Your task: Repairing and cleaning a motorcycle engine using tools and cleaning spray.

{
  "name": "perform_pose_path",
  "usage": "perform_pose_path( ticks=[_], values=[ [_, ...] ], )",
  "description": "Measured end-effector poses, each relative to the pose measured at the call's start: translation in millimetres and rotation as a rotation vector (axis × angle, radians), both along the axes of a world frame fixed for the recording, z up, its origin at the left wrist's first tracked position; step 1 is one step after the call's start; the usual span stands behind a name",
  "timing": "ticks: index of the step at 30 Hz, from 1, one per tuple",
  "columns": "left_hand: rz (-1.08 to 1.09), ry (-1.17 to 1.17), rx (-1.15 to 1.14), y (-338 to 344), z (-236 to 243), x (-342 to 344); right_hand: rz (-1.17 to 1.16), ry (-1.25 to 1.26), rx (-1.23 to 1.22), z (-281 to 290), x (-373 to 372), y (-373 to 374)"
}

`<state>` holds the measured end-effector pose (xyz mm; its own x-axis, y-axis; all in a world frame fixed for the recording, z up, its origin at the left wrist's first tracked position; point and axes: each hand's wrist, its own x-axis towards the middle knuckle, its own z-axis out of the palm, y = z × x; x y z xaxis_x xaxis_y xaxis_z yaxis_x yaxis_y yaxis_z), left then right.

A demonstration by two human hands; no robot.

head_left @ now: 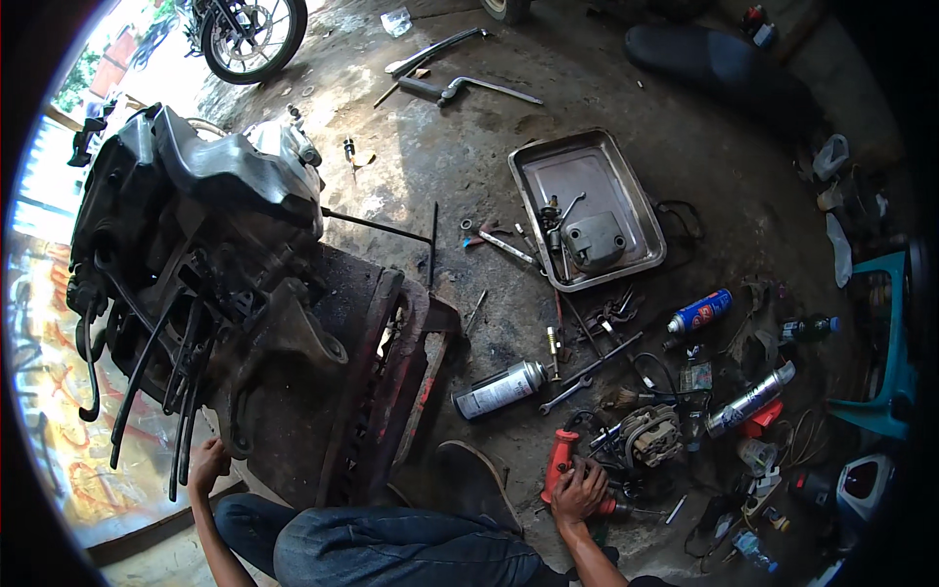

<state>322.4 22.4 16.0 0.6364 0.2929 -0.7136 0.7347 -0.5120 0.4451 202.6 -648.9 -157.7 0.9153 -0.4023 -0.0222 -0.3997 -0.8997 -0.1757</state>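
My right hand (580,489) is closed over a red power drill (559,458) resting low by the floor. A thin bit (650,513) points right from the drill. Just beyond it lies a dirty metal engine part (650,436). My left hand (208,464) is closed beside the dark motorcycle frame (284,338), below several hanging black hoses (184,430). What its fingers hold, if anything, is too small to make out. The frame, with a black plastic tank-like part (230,166), sits on a dark metal stand (367,382).
A metal tray (641,266) holds a cover and small tools. Around it lie a white spray can (499,390), a blue can (700,311), a silver can (751,398) and a wrench (565,395). A teal plastic chair (885,342) stands at right; a motorcycle seat (724,73) lies far right.
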Motion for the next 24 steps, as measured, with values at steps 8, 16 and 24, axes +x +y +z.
perform_pose_path(
  ticks=[8,16,24],
  values=[
    [-0.151,-0.046,-0.037,20,-16,0,-0.013,-0.009,0.018,-2,-4,-3],
    [0.272,-0.034,-0.163,-8,17,1,0.041,-0.036,0.033,-1,1,3],
    [0.276,-0.009,-0.099,-59,30,32,-0.042,0.084,-0.011,-22,-37,4]
  ],
)
